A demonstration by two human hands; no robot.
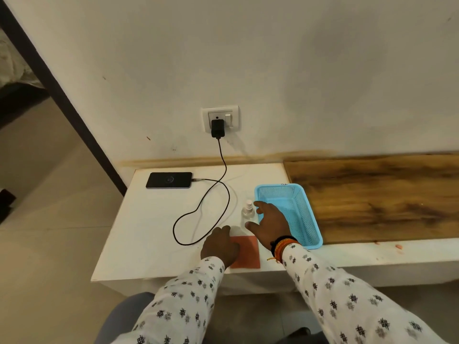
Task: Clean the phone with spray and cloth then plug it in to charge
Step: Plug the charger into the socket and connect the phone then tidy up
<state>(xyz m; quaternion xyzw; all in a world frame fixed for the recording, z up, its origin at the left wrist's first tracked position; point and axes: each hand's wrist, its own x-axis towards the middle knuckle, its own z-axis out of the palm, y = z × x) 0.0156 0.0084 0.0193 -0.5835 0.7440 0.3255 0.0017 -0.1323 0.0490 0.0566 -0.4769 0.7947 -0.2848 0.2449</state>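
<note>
A black phone (169, 180) lies flat at the far left of the white table (149, 227), with a black cable (213, 194) plugged into its right end. The cable loops across the table and runs up to a black charger (217, 128) in the wall socket (221, 118). A small clear spray bottle (248, 210) stands near the middle. My right hand (269, 225) is spread beside the bottle, thumb and fingers on either side of it, not closed on it. An orange-red cloth (247, 254) lies at the front edge. My left hand (221, 245) rests on its left part.
A light blue mesh basket (308, 219) with nothing visible inside stands just right of the bottle, partly behind my right hand. A brown wooden board (377, 194) covers the surface further right. The wall rises behind the table. The floor drops away on the left.
</note>
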